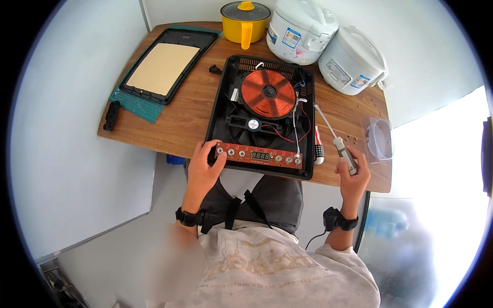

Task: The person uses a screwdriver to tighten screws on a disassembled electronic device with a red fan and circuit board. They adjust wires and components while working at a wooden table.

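Observation:
An opened induction cooker base (218,120) lies on the table before me, its round copper coil (281,88) exposed. A red control circuit board (247,155) with a digit display and several round buttons sits across its near end. My left hand (202,172) pinches the left end of this board, thumb on top and index finger at the edge. In my right hand (355,177) is a screwdriver (337,142) with a grey and white handle, fingers closed round it. Its shaft points up and left, beside the base's right side and apart from the board.
Back left, a black cover frame (134,68) with a beige sheet rests on a green cutting mat (141,109). A yellow pot (237,30) and two white rice cookers (288,50) (343,64) stand behind. Small screws (350,138) and a clear plastic tray (380,139) lie right.

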### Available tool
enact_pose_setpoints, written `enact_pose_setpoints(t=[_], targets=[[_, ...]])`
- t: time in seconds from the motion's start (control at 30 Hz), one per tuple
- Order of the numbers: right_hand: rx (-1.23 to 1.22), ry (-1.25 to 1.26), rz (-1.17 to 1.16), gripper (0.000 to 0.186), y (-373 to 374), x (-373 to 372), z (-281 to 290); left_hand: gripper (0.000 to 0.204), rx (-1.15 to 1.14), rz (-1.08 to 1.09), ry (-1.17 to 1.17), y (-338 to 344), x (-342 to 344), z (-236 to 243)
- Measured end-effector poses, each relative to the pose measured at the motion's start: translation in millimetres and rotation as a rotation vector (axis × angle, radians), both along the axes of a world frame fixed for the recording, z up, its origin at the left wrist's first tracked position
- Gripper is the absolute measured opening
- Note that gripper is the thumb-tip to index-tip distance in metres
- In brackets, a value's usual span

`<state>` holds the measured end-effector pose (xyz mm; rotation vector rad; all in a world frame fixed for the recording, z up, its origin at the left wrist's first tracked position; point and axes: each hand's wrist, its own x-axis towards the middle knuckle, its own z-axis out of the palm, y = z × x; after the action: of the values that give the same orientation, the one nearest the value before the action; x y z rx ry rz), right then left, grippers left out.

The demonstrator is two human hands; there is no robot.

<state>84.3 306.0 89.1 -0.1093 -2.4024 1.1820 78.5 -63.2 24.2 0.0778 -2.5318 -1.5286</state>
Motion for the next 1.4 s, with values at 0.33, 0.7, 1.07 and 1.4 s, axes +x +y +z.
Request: enact_pose_setpoints(t=[0.33, 0.7, 1.07, 1.4], targets=[[-0.178, -0.052, 0.494, 0.031, -76, -47, 83, 0.035, 0.051, 0.014, -0.047, 1, 0, -1], [0.152, 0.069, 0.964, 0.028, -141, -113, 80, 0.035, -0.002, 0.05, -0.112, 4, 2, 13], [0.121, -0.05, 1.028, 0.024, -140, -117, 76, 0.038, -0.002, 0.051, -0.084, 4, 2, 4], [0.156, -0.033, 1.035, 0.022, -140, -115, 79, 0.037, -0.005, 0.062, -0.096, 4, 2, 8]])
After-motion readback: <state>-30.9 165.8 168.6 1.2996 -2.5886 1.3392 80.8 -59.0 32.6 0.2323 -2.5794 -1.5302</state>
